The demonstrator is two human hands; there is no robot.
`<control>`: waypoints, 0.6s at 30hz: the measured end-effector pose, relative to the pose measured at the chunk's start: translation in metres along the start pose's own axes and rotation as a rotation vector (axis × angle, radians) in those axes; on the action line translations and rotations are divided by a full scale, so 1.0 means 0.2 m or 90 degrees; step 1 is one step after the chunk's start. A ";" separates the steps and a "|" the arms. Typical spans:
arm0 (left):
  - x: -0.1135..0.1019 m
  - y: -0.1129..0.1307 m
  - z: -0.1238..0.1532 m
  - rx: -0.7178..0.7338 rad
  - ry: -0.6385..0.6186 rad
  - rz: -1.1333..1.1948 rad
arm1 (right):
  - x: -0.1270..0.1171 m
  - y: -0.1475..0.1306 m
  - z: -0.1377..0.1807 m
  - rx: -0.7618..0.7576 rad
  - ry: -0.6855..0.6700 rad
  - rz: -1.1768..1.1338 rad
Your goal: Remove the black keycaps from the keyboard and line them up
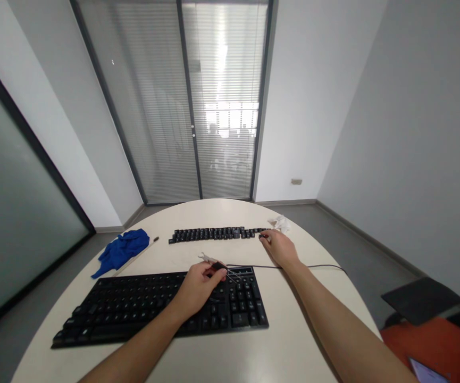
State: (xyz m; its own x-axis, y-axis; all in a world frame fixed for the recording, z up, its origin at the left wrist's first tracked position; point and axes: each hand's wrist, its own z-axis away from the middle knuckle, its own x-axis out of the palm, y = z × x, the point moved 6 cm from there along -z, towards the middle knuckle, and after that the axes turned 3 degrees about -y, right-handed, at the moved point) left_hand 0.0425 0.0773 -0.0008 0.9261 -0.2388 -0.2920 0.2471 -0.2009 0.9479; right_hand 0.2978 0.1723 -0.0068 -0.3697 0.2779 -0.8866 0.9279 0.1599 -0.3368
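The left hand (200,287) has its fingers closed round a small tool (218,266) above the keyboard (145,298); should it dip, the metal ends could scratch the keys. The right hand (281,249) bends its fingers inward at the right end of the loose keys (209,233); I cannot tell how wide they are or whether they grip one. A careless brush could scatter the row, and its forearm might drag the cable (321,265).

The keyboard, black and long, lies on the surface (285,340) nearer the person; the loose keys, small and dark, stand lined up beyond.
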 end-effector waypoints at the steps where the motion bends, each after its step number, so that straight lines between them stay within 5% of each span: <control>1: 0.00 0.00 0.00 0.000 -0.001 0.002 | 0.01 0.00 0.00 -0.001 0.001 0.000; 18: 0.00 0.00 0.00 0.006 -0.011 -0.015 | 0.03 0.00 -0.01 0.011 0.018 -0.012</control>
State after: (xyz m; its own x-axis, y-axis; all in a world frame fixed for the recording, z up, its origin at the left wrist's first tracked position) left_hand 0.0431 0.0767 -0.0013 0.9152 -0.2504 -0.3159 0.2656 -0.2149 0.9398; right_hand 0.2956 0.1766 -0.0114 -0.3887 0.3017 -0.8706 0.9211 0.1490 -0.3596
